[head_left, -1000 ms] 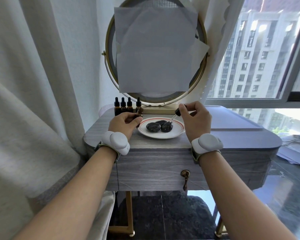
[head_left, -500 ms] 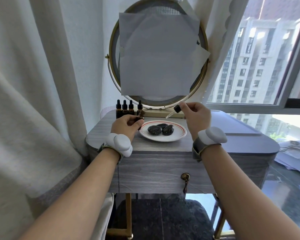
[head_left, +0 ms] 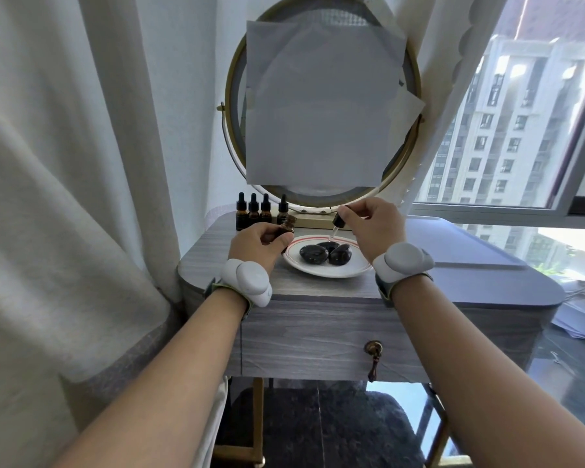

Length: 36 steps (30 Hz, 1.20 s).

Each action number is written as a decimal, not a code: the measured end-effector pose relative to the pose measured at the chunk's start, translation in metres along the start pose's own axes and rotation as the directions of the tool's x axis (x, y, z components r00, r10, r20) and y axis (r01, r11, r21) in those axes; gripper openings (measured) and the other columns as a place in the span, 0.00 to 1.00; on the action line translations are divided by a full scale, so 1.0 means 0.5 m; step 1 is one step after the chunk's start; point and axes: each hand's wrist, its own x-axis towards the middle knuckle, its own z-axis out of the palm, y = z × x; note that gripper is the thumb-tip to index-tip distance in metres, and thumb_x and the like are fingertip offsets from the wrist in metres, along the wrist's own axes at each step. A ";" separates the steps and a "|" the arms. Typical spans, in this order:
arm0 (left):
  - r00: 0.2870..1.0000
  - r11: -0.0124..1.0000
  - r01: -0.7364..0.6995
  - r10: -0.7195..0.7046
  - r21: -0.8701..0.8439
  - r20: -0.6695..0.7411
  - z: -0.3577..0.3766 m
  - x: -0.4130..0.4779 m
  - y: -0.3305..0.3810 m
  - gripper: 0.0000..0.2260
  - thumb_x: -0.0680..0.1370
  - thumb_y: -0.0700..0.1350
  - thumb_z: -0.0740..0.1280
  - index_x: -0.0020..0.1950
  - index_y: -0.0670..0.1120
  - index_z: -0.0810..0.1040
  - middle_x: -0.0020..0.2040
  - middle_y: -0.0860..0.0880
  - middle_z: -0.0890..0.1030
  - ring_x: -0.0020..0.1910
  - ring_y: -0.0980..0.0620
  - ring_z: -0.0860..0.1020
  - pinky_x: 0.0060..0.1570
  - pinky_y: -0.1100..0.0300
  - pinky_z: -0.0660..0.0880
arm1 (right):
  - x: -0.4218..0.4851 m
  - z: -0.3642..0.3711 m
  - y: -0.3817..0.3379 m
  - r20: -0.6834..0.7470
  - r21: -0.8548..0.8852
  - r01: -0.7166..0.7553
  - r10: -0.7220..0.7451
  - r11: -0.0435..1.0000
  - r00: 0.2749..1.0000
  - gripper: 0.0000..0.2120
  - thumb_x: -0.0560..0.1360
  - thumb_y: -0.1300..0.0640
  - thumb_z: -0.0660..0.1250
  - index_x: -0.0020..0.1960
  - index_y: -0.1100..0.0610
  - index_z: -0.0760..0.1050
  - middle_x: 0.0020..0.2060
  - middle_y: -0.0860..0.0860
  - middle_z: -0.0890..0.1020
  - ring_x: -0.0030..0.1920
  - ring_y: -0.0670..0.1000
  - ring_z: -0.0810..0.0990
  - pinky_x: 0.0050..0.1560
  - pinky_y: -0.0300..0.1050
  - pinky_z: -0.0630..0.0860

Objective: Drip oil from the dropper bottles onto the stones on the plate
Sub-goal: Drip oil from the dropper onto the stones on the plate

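Note:
A white plate (head_left: 348, 270) with a red rim ring sits on the grey table and holds three dark, glossy stones (head_left: 314, 254). My right hand (head_left: 375, 226) pinches a dropper (head_left: 337, 222) by its black bulb, glass tip pointing down over the back stone (head_left: 328, 245). Just left of the plate, my left hand (head_left: 259, 243) grips a small open amber bottle (head_left: 287, 226). Several capped amber dropper bottles (head_left: 253, 212) stand in a row behind my left hand.
A round gold-framed mirror (head_left: 321, 106) covered with paper stands at the back of the grey table (head_left: 318, 325). A curtain (head_left: 65, 163) hangs at the left, a window (head_left: 527, 113) at the right. A dark stool (head_left: 318, 430) sits under the table.
My right hand has swung the dropper from a raised, sideways tilt back down, so its tip now points at the stones. My left hand stays on the open bottle.

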 end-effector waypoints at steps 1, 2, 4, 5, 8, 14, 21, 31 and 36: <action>1.000 1.000 -0.001 0.001 0.002 -0.001 0.000 0.000 0.000 0.10 0.74 0.51 0.69 0.53 0.48 0.80 0.41 0.56 0.79 0.41 0.60 0.75 0.36 0.77 0.66 | 0.001 0.001 0.000 0.005 -0.002 0.000 0.000 1.000 1.000 0.06 0.74 0.50 0.70 0.42 0.52 0.80 0.35 0.43 0.81 0.35 0.41 0.77 0.36 0.32 0.69; 1.000 1.000 0.000 0.000 0.004 -0.001 0.000 0.001 0.000 0.10 0.74 0.51 0.69 0.53 0.48 0.80 0.41 0.56 0.78 0.40 0.60 0.75 0.36 0.77 0.65 | 0.001 0.002 0.000 0.011 -0.004 0.000 0.000 1.000 1.000 0.06 0.74 0.50 0.70 0.42 0.52 0.80 0.35 0.44 0.81 0.35 0.42 0.77 0.37 0.33 0.70; 1.000 1.000 0.002 -0.002 0.006 0.002 -0.001 0.001 0.001 0.10 0.74 0.51 0.69 0.53 0.48 0.80 0.41 0.57 0.78 0.40 0.61 0.75 0.36 0.77 0.65 | 0.001 0.006 -0.001 0.026 -0.013 0.003 -0.003 1.000 1.000 0.06 0.74 0.50 0.69 0.43 0.53 0.81 0.36 0.45 0.81 0.36 0.42 0.77 0.39 0.36 0.73; 1.000 1.000 0.003 -0.003 0.003 0.006 -0.001 0.001 0.001 0.10 0.74 0.51 0.69 0.53 0.48 0.80 0.40 0.57 0.78 0.40 0.61 0.75 0.36 0.77 0.65 | 0.001 0.008 -0.002 0.032 -0.019 0.008 -0.007 1.000 0.999 0.07 0.74 0.50 0.69 0.43 0.53 0.81 0.36 0.45 0.82 0.36 0.42 0.78 0.39 0.37 0.73; 1.000 1.000 0.004 -0.004 0.001 0.012 -0.002 0.000 0.001 0.11 0.74 0.51 0.69 0.53 0.48 0.80 0.41 0.56 0.78 0.41 0.60 0.75 0.40 0.72 0.67 | 0.001 0.012 -0.005 0.049 -0.028 0.018 -0.017 0.999 0.999 0.07 0.74 0.50 0.70 0.44 0.53 0.81 0.37 0.45 0.82 0.37 0.43 0.78 0.42 0.40 0.75; 1.000 1.000 0.010 -0.010 -0.004 0.020 -0.003 -0.002 0.003 0.11 0.74 0.51 0.69 0.54 0.47 0.80 0.43 0.55 0.79 0.44 0.56 0.77 0.46 0.65 0.69 | -0.003 0.015 -0.012 0.086 -0.013 0.033 -0.032 0.999 0.996 0.06 0.74 0.50 0.70 0.44 0.52 0.82 0.36 0.42 0.82 0.38 0.43 0.79 0.46 0.44 0.78; 1.000 1.000 0.018 -0.018 0.004 0.026 -0.004 -0.004 0.006 0.12 0.74 0.51 0.69 0.54 0.47 0.80 0.45 0.53 0.80 0.46 0.55 0.77 0.47 0.64 0.69 | -0.004 0.005 -0.011 0.099 -0.007 0.031 -0.030 1.000 0.995 0.06 0.73 0.50 0.71 0.42 0.52 0.82 0.35 0.44 0.82 0.35 0.46 0.79 0.43 0.44 0.78; 1.000 1.000 0.014 -0.014 -0.013 0.022 -0.002 -0.003 0.002 0.11 0.74 0.51 0.69 0.53 0.48 0.80 0.43 0.54 0.80 0.44 0.56 0.77 0.46 0.64 0.69 | 0.011 -0.023 0.003 0.088 -0.061 0.005 0.001 0.998 0.996 0.07 0.74 0.51 0.70 0.44 0.54 0.82 0.36 0.47 0.82 0.37 0.47 0.79 0.40 0.38 0.73; 1.000 0.999 0.015 -0.014 -0.029 0.021 -0.001 -0.001 -0.001 0.10 0.74 0.51 0.70 0.51 0.49 0.80 0.43 0.54 0.81 0.44 0.55 0.78 0.46 0.64 0.70 | 0.017 -0.012 -0.002 0.068 -0.072 0.005 0.000 0.997 0.998 0.06 0.73 0.51 0.71 0.41 0.52 0.81 0.33 0.44 0.81 0.35 0.45 0.78 0.38 0.36 0.71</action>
